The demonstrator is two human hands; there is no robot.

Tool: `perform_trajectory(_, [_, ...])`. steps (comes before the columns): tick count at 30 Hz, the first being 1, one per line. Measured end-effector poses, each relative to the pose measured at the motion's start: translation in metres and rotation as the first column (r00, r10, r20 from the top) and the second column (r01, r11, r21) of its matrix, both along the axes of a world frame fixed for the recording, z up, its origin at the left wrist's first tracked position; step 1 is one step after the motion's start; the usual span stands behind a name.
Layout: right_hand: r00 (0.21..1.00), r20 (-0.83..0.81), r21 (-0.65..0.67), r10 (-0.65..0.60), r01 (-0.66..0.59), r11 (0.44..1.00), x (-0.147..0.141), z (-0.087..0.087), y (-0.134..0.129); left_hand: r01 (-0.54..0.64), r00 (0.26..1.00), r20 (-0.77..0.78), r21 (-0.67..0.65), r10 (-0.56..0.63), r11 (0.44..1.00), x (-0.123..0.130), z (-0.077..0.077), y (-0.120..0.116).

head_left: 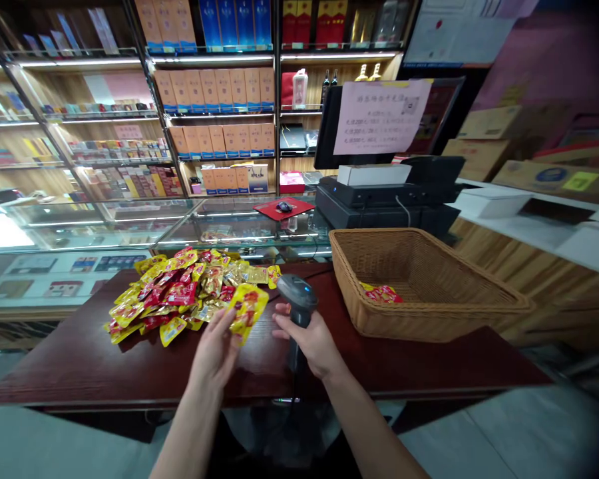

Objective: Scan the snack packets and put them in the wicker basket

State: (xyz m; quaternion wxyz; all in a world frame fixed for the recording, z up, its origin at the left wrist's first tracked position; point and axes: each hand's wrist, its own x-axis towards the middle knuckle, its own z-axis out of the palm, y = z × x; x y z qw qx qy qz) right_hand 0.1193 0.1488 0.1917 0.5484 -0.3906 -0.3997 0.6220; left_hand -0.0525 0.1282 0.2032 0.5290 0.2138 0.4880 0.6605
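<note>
My left hand [215,349] pinches a yellow snack packet [248,311] with a reddish food picture, tilted above the table. My right hand [317,342] is around the handle of a black barcode scanner [298,296], its fingertips sticking out past the handle's left side. The scanner is upright, a blue light glowing on its head. Left of my hands lies a heap of snack packets [180,286] in yellow, red and gold. On the right stands a wicker basket [419,326], with a few red and yellow packets [382,293] at its near left inside.
A dark red-brown table [70,359] carries these things. Behind it are a glass display counter [229,219], a mouse [284,207] on a red pad, and a monitor with a paper sign [379,116]. Shelves of boxed goods [219,90] line the back. Cardboard boxes [479,156] sit right.
</note>
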Motion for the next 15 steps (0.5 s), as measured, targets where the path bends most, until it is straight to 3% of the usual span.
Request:
perform_trajectory(3, [0.998,-0.04,0.022,-0.048,0.049,0.999,0.008,-0.005,0.009,0.064,0.967,0.249,-0.002,-0.062,0.998,0.045,-0.003,0.021])
perform_trajectory(6, [0.985,-0.069,-0.011,-0.156,0.155,0.988,0.018,-0.007,0.017,0.13,0.949,0.286,0.029,-0.133,0.991,0.064,-0.01,0.031])
perform_trajectory(9, [0.974,-0.074,-0.057,-0.214,0.211,0.976,0.027,-0.004,0.018,0.169,0.972,0.154,0.07,-0.178,0.983,0.067,-0.018,0.033])
perform_trajectory(12, [0.971,-0.102,-0.104,-0.218,0.208,0.973,0.027,0.001,0.017,0.12,0.99,-0.09,0.141,-0.108,0.983,0.066,-0.023,0.034])
perform_trajectory(15, [0.977,-0.119,-0.101,-0.175,0.163,0.981,0.021,0.004,0.018,0.205,0.941,-0.305,0.159,-0.15,0.966,0.064,-0.023,0.034])
